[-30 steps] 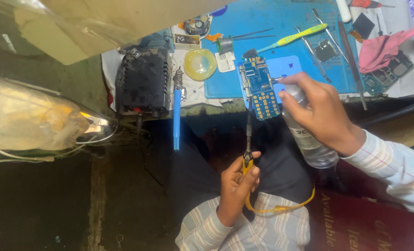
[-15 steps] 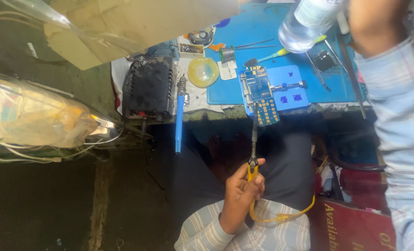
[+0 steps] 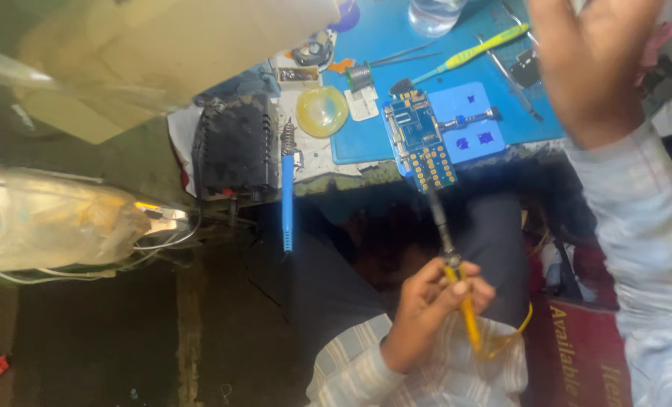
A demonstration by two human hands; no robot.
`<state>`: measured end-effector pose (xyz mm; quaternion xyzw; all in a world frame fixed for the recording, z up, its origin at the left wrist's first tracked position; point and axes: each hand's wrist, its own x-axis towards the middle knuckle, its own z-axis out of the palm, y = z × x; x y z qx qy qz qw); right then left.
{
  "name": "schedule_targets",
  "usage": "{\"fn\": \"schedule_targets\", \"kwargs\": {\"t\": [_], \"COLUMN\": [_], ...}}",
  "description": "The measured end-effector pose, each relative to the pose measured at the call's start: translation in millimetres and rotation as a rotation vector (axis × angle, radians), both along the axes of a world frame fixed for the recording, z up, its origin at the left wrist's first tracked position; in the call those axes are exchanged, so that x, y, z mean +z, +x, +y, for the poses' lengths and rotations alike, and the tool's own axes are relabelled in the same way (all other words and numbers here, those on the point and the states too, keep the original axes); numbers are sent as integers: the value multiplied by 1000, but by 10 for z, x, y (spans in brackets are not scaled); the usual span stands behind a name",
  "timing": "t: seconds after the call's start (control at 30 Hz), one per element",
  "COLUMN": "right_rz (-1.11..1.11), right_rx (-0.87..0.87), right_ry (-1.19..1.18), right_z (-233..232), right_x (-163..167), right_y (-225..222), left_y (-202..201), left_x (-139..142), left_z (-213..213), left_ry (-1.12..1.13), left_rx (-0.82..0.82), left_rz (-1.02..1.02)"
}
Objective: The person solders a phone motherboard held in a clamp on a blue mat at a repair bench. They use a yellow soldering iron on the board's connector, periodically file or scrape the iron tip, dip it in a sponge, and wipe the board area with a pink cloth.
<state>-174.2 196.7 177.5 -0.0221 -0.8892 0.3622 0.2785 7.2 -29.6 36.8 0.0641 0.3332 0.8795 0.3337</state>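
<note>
My left hand (image 3: 434,301) grips the yellow handle of a soldering iron (image 3: 449,256). Its dark shaft runs up to the lower edge of a blue circuit board (image 3: 419,139) lying on a blue mat (image 3: 366,143). My right hand (image 3: 592,68) is raised close to the camera at the upper right. Nothing shows in it, and its fingertips are cut off by the frame edge. A clear plastic bottle (image 3: 434,11) stands on the mat at the top, apart from that hand. A blue holder block (image 3: 475,124) sits right of the board.
A yellow-green screwdriver (image 3: 471,53), tweezers (image 3: 513,75), a solder reel (image 3: 360,75) and a round yellow dish (image 3: 322,111) lie about the mat. A black box (image 3: 234,143) and a blue-handled iron (image 3: 287,196) sit left. A plastic-wrapped bundle (image 3: 49,226) lies far left.
My right hand carried the bottle from beside the board up to the far end of the mat, let it go and rose toward the camera. My left hand stayed on the iron.
</note>
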Motion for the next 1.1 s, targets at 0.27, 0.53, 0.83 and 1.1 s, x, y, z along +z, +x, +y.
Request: {"fn": "schedule_targets", "kwargs": {"t": [0.27, 0.53, 0.83, 1.1], "right_rz": [-631, -161, 408, 422], "right_rx": [1446, 186, -76, -106], "right_ry": [-729, -1099, -612, -248], "right_z": [178, -551, -713, -425], "right_x": [-1040, -1466, -1166, -1049], "right_y": [2943, 3095, 2134, 1908], "left_y": [-154, -165, -192, -850], "left_x": [222, 402, 632, 380], "left_z": [512, 561, 549, -36], "left_ry": [151, 109, -230, -973], "left_rx": [-68, -74, 236, 882], "left_rz": [-35, 84, 526, 995]}}
